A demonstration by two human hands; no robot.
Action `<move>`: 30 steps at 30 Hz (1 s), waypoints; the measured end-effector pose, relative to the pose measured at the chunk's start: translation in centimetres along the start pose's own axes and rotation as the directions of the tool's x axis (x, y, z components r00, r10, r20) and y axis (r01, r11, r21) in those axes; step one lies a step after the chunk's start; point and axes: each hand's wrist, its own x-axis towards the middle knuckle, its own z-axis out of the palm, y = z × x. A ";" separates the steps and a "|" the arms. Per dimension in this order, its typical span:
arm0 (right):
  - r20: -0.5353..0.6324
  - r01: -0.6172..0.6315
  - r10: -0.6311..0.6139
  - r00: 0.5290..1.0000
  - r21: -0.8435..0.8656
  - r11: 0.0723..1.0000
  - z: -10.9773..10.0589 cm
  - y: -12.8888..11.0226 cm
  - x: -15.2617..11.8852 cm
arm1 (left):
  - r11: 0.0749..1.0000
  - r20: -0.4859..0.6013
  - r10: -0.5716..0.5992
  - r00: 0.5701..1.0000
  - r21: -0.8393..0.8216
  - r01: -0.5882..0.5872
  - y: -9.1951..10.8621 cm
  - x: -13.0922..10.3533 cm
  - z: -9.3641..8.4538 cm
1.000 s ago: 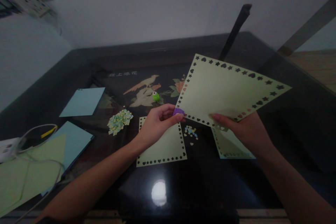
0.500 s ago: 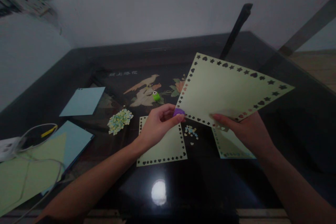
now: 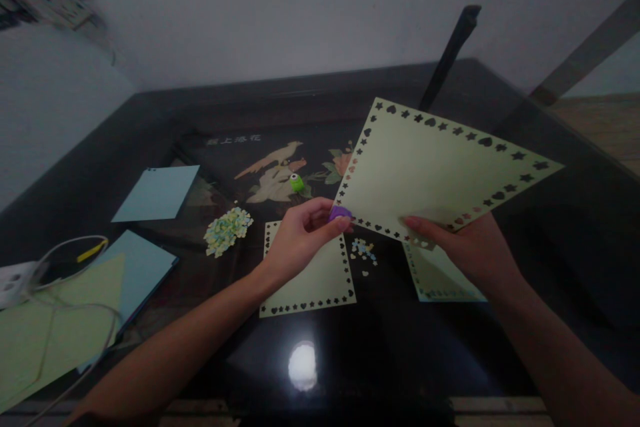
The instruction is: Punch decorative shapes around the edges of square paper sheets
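My left hand [image 3: 310, 233] is closed on a small purple punch [image 3: 341, 214], which touches the near left corner of a raised pale green sheet [image 3: 430, 167]. Star and heart holes run along that sheet's edges. My right hand [image 3: 465, 247] grips its lower edge, thumb on top, fingers hidden beneath. Under my left hand a second punched green sheet [image 3: 310, 280] lies on the dark table. Small cut-out shapes [image 3: 364, 249] are scattered between the hands. Partly covered by my right hand, another green sheet [image 3: 443, 277] has a blue edge showing.
A pile of paper cut-outs [image 3: 228, 231] and a green punch [image 3: 297, 183] lie on the glossy table [image 3: 190, 360]. At the left are blue sheets [image 3: 157, 193], plain green paper [image 3: 60, 327] and a white cable [image 3: 113, 327]. A dark bar [image 3: 450, 57] rises behind the raised sheet.
The raised sheet has shifted very slightly, its right corner a little further right. Both hands keep their holds, and the things on the table look unchanged.
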 end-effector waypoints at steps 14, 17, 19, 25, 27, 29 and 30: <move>-0.015 0.051 -0.052 0.999 -0.026 0.998 0.0 0.9 0.1 | 1.000 -0.006 0.001 1.000 -0.002 -0.001 0.0 0.0 0.1; -0.001 0.052 -0.052 0.999 -0.009 0.999 0.0 0.8 0.1 | 1.000 -0.011 0.006 1.000 -0.002 -0.006 0.0 0.0 0.1; -0.008 0.047 -0.047 0.999 -0.009 0.999 0.0 0.9 0.1 | 1.000 -0.013 0.009 1.000 -0.004 -0.009 -0.1 0.0 0.1; -0.026 0.013 -0.014 1.000 -0.037 0.999 0.0 0.8 0.1 | 1.000 -0.004 0.019 1.000 -0.017 -0.019 -0.3 0.1 -0.2; -0.022 0.010 -0.011 1.000 -0.032 0.999 0.0 0.8 0.1 | 0.999 0.005 0.029 1.000 -0.014 -0.028 -0.4 0.1 -0.2; -0.022 0.021 -0.021 1.000 -0.031 0.999 0.0 0.8 0.1 | 0.999 0.013 0.031 0.999 -0.010 -0.031 -0.4 0.1 -0.3; -0.024 0.025 -0.025 0.999 -0.032 0.999 0.0 0.9 0.1 | 0.999 0.013 0.031 0.999 -0.007 -0.031 -0.4 0.1 -0.3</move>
